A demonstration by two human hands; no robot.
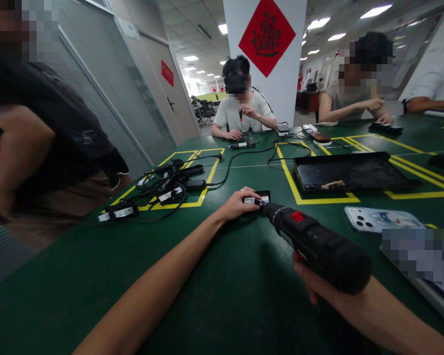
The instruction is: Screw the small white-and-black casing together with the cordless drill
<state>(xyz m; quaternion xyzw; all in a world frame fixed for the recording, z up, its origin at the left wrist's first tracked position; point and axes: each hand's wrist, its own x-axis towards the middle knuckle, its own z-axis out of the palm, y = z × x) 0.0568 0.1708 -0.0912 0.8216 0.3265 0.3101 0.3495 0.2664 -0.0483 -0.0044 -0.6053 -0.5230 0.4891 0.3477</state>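
My right hand [307, 276] is wrapped round the grip of a black cordless drill [314, 241] with a red switch on top. The drill points forward and left, its bit reaching a small black case [263, 194] with a white label on the green table. Fingers of my left hand [241, 203] press on the left part of this case and hold it down. The exact spot where the bit touches is too small to make out.
Left lies a pile of black adapters and cables [177, 180]. To the right are a black tray [348, 172], a phone [385, 219] and a tablet-like device [422, 276]. Co-workers sit across the table [222, 276]; one person [40, 113] stands close at left.
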